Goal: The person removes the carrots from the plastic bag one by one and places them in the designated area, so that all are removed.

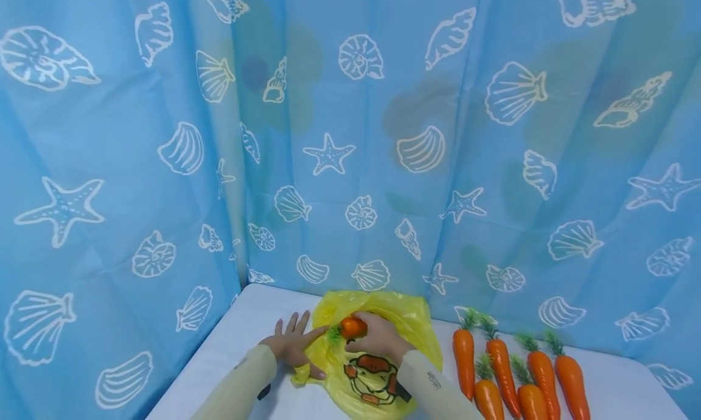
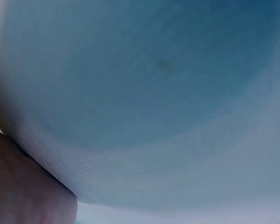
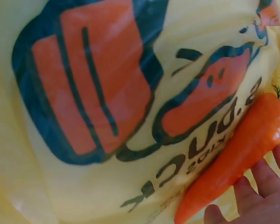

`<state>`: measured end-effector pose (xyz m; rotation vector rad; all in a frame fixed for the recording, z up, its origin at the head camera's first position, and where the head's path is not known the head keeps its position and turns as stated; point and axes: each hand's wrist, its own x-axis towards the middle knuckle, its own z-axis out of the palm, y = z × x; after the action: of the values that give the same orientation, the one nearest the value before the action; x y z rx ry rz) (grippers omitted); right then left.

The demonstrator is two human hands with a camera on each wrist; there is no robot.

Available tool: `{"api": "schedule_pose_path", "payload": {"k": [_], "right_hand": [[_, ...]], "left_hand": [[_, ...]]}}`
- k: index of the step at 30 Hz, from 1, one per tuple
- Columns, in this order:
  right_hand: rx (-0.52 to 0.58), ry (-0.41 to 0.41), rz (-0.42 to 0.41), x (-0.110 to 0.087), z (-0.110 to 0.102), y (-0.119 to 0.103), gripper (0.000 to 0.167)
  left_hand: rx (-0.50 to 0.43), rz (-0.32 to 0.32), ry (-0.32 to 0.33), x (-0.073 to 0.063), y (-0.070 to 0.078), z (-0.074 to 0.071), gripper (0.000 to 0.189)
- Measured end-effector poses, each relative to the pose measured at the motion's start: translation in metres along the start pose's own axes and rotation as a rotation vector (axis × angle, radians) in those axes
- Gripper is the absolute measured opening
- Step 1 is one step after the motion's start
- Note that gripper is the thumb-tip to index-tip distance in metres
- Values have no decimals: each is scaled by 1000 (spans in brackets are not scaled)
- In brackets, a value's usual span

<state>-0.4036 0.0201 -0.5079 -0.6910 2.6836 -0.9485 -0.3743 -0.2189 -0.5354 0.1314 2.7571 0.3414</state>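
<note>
A yellow plastic bag with a cartoon duck print lies spread on the white table. My right hand holds an orange carrot over the bag, its green top pointing left. In the right wrist view, the fingers curl along one side of the carrot, which overlaps the printed lettering. My left hand rests at the bag's left edge with fingers spread and straight, touching the plastic. The left wrist view is mostly blurred pale fabric, with part of the hand at the lower left.
Several more carrots with green tops lie in a group on the table, right of the bag. A blue curtain with white shell drawings stands behind and to the left. A small dark object shows beside the left sleeve.
</note>
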Motion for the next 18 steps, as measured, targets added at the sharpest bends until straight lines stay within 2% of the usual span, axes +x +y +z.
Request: {"api": "schedule_pose_path", "payload": {"k": [4, 9, 12, 15, 18], "right_hand": [[-32, -22, -13, -6, 0, 1, 72], [-128, -79, -29, -14, 9, 4, 55], [-192, -63, -37, -17, 13, 2, 46], [-190, -50, -40, -20, 13, -3, 45], [-149, -73, -35, -26, 12, -7, 42]], "left_hand": [[-8, 6, -2, -2, 2, -2, 109], [-20, 12, -8, -4, 2, -2, 110], [-21, 10, -12, -4, 2, -2, 110], [-18, 2, 3, -1, 2, 0, 110], [-15, 2, 7, 0, 2, 2, 111]]}}
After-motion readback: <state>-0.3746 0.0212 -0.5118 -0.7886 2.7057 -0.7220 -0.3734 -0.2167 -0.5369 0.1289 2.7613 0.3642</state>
